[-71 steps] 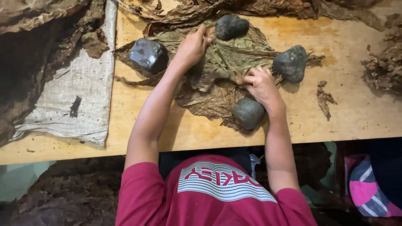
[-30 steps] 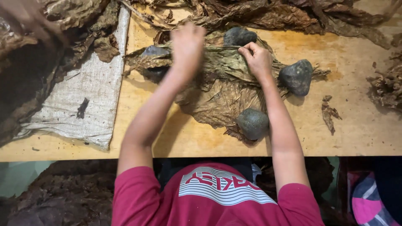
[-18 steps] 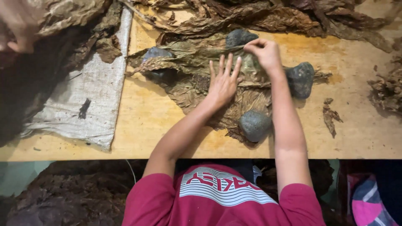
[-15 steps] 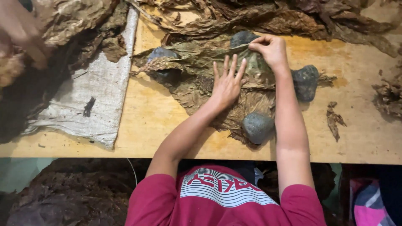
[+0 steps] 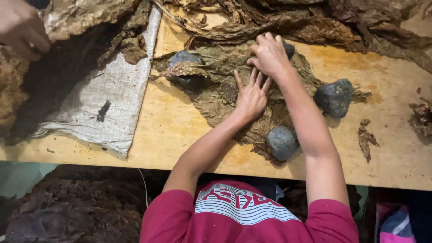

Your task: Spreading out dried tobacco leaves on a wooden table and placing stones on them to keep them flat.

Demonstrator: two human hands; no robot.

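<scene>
Left hand [image 5: 252, 96] lies with fingers spread flat on the dried leaves [image 5: 216, 90]; right hand [image 5: 269, 54], fingers curled, half hides a stone [image 5: 289, 48]

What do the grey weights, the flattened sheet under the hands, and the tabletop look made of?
Weights: apparently natural stone, matt grey, lumpy. Sheet: looks like dried leaf, brown, wrinkled, veined, likely tobacco. Tabletop: wood or plywood, pale yellow, stained.
</scene>
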